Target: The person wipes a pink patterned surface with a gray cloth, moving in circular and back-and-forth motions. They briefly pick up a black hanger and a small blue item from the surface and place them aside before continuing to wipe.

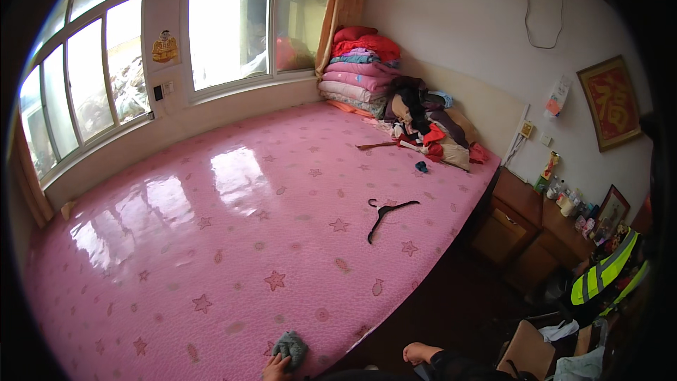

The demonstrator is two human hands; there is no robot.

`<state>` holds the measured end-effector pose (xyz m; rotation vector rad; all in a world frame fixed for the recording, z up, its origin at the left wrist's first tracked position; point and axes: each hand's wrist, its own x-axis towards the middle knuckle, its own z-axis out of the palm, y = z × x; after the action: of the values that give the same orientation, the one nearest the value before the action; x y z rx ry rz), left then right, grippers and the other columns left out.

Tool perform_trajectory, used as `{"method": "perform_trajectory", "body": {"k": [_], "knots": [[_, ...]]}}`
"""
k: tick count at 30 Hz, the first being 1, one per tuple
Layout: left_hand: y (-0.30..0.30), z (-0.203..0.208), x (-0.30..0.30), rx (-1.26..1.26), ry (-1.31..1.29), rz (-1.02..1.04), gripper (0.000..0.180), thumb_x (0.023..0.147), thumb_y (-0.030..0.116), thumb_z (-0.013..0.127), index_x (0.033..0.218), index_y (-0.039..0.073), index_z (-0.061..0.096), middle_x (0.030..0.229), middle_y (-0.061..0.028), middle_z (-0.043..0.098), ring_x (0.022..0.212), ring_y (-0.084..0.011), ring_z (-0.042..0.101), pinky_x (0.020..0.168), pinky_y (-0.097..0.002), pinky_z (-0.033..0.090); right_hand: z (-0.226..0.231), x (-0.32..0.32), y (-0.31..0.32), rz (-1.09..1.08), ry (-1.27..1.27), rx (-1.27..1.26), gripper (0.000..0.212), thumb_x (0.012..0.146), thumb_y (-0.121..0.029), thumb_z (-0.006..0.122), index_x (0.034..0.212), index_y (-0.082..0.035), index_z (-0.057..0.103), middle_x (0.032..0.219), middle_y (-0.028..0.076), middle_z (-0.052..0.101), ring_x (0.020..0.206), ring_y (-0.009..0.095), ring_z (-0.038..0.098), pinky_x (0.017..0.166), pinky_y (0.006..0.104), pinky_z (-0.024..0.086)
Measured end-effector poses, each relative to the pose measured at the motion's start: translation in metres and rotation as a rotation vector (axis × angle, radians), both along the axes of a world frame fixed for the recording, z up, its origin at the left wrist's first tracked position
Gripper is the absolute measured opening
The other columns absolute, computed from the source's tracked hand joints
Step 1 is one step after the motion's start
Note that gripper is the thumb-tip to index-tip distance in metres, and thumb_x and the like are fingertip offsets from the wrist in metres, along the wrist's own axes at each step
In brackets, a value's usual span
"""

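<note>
At the near edge of a pink patterned bed cover [233, 254], my left hand [276, 368] has its fingers pressed onto a bunched grey cloth [290, 351], which lies against the glossy surface. My right hand [421, 353] is off to the right, past the bed's edge and over the dark floor. Its fingers are curled into a fist, and nothing shows in it. A black clothes hanger [384, 217] rests on the cover farther up, apart from both hands.
Folded quilts [360, 74] and a heap of clothes [430, 123] stand at the far corner. Near them are a brown hanger [377, 145] and a small dark blue item [421, 166]. Wooden cabinets [504, 233], a chair [527, 349] and a yellow reflective vest [603, 268] line the right side.
</note>
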<state>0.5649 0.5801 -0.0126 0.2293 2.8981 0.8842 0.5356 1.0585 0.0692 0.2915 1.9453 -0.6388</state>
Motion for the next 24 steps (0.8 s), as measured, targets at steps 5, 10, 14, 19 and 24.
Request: {"method": "perform_trajectory", "body": {"k": [5, 10, 14, 19, 24], "knots": [[0.001, 0.002, 0.000, -0.001, -0.012, 0.014, 0.062, 0.062, 0.032, 0.070, 0.122, 0.023, 0.056, 0.131, -0.0170, 0.048, 0.121, -0.0400, 0.043, 0.100, -0.0456, 0.038, 0.002, 0.003, -0.005, -0.048, 0.008, -0.027, 0.023, 0.064, 0.003, 0.047, 0.078, -0.010, 0.059, 0.055, 0.004, 0.053, 0.045, 0.015, 0.050, 0.040, 0.0295, 0.037], [0.001, 0.003, -0.001, -0.003, -0.023, 0.004, 0.061, 0.063, 0.030, 0.069, 0.122, 0.023, 0.056, 0.132, -0.0169, 0.048, 0.121, -0.0390, 0.043, 0.101, -0.0451, 0.037, 0.001, 0.006, -0.004, -0.076, -0.008, -0.019, 0.023, 0.064, 0.005, 0.047, 0.079, -0.010, 0.058, 0.056, 0.004, 0.053, 0.044, 0.015, 0.048, 0.039, 0.0293, 0.037], [0.003, 0.007, 0.000, -0.013, -0.005, 0.008, 0.059, 0.063, 0.028, 0.068, 0.121, 0.022, 0.057, 0.132, -0.0166, 0.048, 0.122, -0.0373, 0.043, 0.102, -0.0443, 0.036, 0.004, 0.008, -0.002, -0.033, -0.050, -0.009, 0.023, 0.064, 0.005, 0.048, 0.079, -0.010, 0.058, 0.057, 0.003, 0.054, 0.047, 0.015, 0.051, 0.041, 0.0290, 0.040], [0.007, 0.018, 0.004, -0.016, -0.012, 0.034, 0.058, 0.064, 0.025, 0.067, 0.121, 0.021, 0.057, 0.132, -0.0153, 0.048, 0.122, -0.0360, 0.043, 0.102, -0.0435, 0.036, 0.009, 0.009, -0.003, -0.053, -0.016, 0.006, 0.022, 0.064, 0.005, 0.050, 0.078, -0.010, 0.059, 0.057, 0.005, 0.055, 0.047, 0.016, 0.052, 0.042, 0.0294, 0.041], [0.009, 0.024, 0.005, -0.021, -0.026, 0.036, 0.059, 0.063, 0.024, 0.067, 0.122, 0.021, 0.057, 0.134, -0.0145, 0.047, 0.123, -0.0358, 0.042, 0.103, -0.0429, 0.035, -0.001, 0.009, 0.002, 0.004, -0.003, -0.019, 0.020, 0.064, 0.003, 0.051, 0.077, -0.009, 0.059, 0.057, 0.007, 0.057, 0.049, 0.017, 0.054, 0.042, 0.0307, 0.041]]}}
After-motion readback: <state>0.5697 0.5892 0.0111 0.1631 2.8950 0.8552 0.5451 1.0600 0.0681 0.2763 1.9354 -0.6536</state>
